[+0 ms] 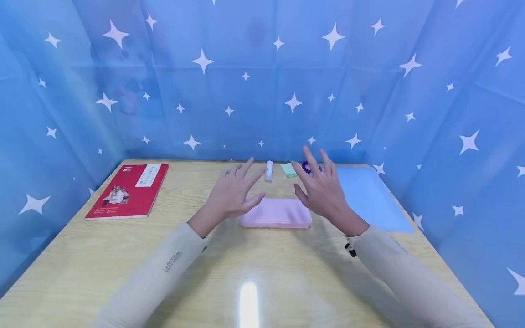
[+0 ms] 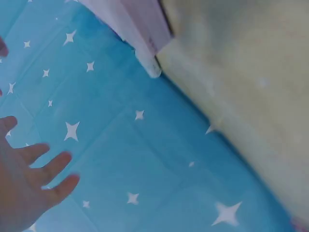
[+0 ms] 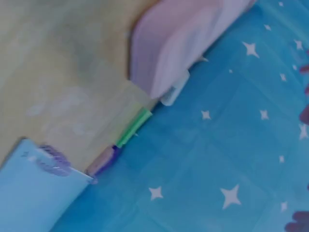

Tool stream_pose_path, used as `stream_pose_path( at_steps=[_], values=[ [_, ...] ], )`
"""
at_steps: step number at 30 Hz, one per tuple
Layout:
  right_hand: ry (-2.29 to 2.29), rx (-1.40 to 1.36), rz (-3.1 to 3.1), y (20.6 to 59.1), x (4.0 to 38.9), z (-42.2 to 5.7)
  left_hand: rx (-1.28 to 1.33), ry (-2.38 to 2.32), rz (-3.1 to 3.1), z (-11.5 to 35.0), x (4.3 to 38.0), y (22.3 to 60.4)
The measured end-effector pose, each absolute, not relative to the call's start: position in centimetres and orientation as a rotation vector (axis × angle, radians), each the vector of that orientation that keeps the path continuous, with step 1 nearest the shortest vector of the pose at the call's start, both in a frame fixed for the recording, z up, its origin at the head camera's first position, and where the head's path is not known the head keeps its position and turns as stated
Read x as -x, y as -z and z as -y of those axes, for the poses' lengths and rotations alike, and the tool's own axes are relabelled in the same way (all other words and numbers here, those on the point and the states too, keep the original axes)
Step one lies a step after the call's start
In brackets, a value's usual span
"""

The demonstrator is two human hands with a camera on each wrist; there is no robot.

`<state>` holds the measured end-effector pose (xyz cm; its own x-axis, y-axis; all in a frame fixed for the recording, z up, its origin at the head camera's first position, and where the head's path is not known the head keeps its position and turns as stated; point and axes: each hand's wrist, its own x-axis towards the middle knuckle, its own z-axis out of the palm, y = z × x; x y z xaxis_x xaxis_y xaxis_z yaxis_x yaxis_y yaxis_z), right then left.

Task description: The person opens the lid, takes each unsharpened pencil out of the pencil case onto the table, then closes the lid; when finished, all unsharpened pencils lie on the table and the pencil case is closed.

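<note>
A pink pencil case [image 1: 275, 213] lies flat near the middle of the wooden table. My left hand [image 1: 234, 189] hovers at its left end, fingers spread and holding nothing. On the other side my right hand [image 1: 321, 184] is raised over the right end, its fingers also spread. The left wrist view has the left hand [image 2: 29, 183] at the lower left, apart from the case [image 2: 140, 19]. Only fingertips [image 3: 301, 223] show at the right edge of the right wrist view, away from the case [image 3: 161, 46].
Behind the case stand a white capped tube [image 1: 269, 171], a green sticky-note pad [image 1: 288, 170] and a purple ring-shaped item [image 1: 306, 167], partly hidden by the right hand. A red book [image 1: 129, 193] lies left, a light-blue sheet or folder [image 1: 369, 196] right. Starry blue curtains [image 1: 246, 91] enclose the table.
</note>
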<state>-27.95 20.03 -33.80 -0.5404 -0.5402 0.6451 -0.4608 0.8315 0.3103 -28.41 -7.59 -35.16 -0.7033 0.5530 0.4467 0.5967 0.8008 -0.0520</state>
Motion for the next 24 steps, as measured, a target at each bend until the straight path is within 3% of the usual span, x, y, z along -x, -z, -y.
stream_pose_path(
  at_steps=[7,15,24],
  values=[
    [-0.132,-0.813,2.475,35.0,26.1,-20.8,0.907,0.81,2.77,9.5,26.7,37.0],
    [-0.737,-1.118,2.715,37.2,25.7,-20.2,0.985,1.047,2.964,11.4,28.5,38.5],
    [-0.779,-1.176,2.705,39.0,27.4,-20.3,0.884,1.258,3.014,11.8,30.2,40.6]
  ],
)
